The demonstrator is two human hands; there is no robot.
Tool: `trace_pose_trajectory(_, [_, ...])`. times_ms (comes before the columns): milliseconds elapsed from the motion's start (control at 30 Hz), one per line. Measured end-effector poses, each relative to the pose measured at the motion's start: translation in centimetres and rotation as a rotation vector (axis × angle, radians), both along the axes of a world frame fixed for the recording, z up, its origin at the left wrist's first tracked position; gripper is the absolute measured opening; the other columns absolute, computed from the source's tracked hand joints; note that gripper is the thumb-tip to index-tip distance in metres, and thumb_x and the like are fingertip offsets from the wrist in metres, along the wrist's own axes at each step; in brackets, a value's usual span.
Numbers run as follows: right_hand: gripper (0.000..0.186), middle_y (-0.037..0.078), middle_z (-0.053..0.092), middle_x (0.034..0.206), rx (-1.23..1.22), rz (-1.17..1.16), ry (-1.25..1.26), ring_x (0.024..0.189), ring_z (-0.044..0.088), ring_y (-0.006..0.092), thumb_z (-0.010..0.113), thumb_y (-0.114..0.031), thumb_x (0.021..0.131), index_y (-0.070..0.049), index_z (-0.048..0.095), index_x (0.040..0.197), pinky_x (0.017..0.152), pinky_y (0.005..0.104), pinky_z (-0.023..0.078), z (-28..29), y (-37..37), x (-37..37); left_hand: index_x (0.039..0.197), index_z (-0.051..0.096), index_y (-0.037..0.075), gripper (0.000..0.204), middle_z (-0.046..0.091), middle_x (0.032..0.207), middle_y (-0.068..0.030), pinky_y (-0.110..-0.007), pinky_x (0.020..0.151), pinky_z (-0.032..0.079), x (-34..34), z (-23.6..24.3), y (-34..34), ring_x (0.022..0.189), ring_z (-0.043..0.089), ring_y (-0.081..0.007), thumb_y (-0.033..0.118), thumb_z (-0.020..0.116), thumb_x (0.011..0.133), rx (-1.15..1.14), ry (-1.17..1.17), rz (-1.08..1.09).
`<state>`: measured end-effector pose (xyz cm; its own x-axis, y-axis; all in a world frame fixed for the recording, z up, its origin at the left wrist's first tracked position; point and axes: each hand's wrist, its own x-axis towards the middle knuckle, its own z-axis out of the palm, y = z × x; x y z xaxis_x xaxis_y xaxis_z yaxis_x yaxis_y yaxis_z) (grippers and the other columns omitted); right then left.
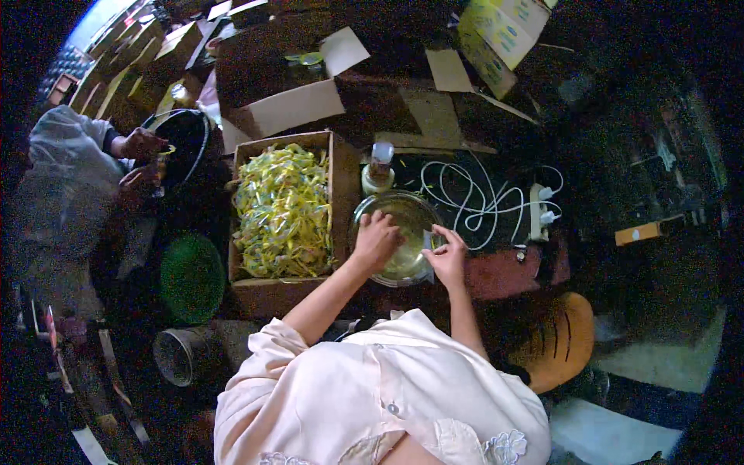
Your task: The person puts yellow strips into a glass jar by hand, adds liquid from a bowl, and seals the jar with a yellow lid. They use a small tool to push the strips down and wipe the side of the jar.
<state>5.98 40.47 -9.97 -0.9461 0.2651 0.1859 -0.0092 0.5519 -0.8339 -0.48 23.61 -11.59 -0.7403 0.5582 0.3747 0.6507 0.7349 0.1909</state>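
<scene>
My left hand [377, 240] reaches into a round metal basin [411, 271] with pale contents, fingers bent and somewhat apart, holding nothing I can see. At the basin's right side, my right hand [448, 252] pinches a small, thin pale piece [426, 242], too small to identify. Just left of the basin, a wooden-looking box [341, 178] holds many crumpled yellow-and-clear wrapped items [280, 209]. Behind the basin stands a whitish container [378, 181] with a translucent top.
A co-worker's hands [141, 147] work over a dark container [186, 128] at left. A green round object [191, 275], a pail [174, 356] and an orange chair [562, 333] are nearby. Looped white cables [465, 178] meet a power strip [539, 213]. Cardboard boxes [500, 39] lie behind.
</scene>
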Motion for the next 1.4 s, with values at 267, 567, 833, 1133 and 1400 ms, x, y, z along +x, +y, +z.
trace_pose_trajectory(267, [0.055, 0.009, 0.051, 0.099, -0.28, 0.056, -0.079, 0.074, 0.053, 0.0111, 0.067, 0.007, 0.056, -0.003, 0.05, 0.108, 0.054, 0.019, 0.046, 2.9, -1.5, -1.8, 0.102, 0.051, 0.017, 0.043, 0.05, 0.104, -0.0024, -0.041, 0.083, 0.028, 0.7, 3.9, -2.5, 0.104, 0.039, -0.022, 0.018, 0.062, 0.061, -0.073, -0.256, -0.073])
trace_pose_trajectory(567, [0.065, 0.007, 0.059, 0.082, 0.45, 0.194, -0.002, 0.056, 0.057, 0.0121, 0.069, 0.006, 0.047, -0.003, 0.05, 0.109, 0.048, 0.0249, 0.046, -2.1, -4.1, -2.3, 0.109, 0.044, 0.012, 0.055, 0.055, 0.096, -0.0035, -0.04, 0.079, 0.03, -2.1, 6.2, -8.1, 0.093, 0.048, -0.0212, 0.023, 0.066, 0.06, 0.19, -0.444, -0.071])
trace_pose_trajectory(833, [0.06, 0.015, 0.058, 0.088, 0.481, 0.077, -0.25, 0.077, 0.057, 0.0276, 0.067, 0.001, 0.048, -0.002, 0.051, 0.106, 0.072, 0.0321, 0.045, -5.8, -4.0, -2.8, 0.105, 0.046, 0.014, 0.049, 0.057, 0.094, -0.0039, -0.039, 0.079, 0.029, -10.0, 9.9, -14.6, 0.092, 0.049, -0.024, 0.029, 0.067, 0.063, 0.3, -0.289, 0.148])
trace_pose_trajectory(1133, [0.083, 0.009, 0.058, 0.075, 0.264, -0.093, -0.55, 0.08, 0.052, 0.0264, 0.07, 0.003, 0.047, -0.007, 0.036, 0.123, 0.075, 0.0351, 0.042, -0.9, -6.6, -3.2, 0.097, 0.051, 0.015, 0.042, 0.059, 0.093, 0.0017, -0.04, 0.072, 0.037, -22.5, 7.9, -19.2, 0.091, 0.054, -0.0217, 0.036, 0.066, 0.064, 0.344, -0.333, 0.321])
trace_pose_trajectory(1400, [0.074, 0.009, 0.059, 0.081, 0.118, -0.028, -0.557, 0.059, 0.056, 0.0137, 0.072, 0.002, 0.05, -0.003, 0.042, 0.117, 0.054, 0.0266, 0.047, -8.6, -4.9, -4.0, 0.098, 0.052, 0.014, 0.046, 0.055, 0.102, -0.0056, -0.045, 0.081, 0.038, -35.5, 3.9, -20.5, 0.098, 0.051, -0.0226, 0.047, 0.06, 0.066, 0.257, -0.527, 0.684])
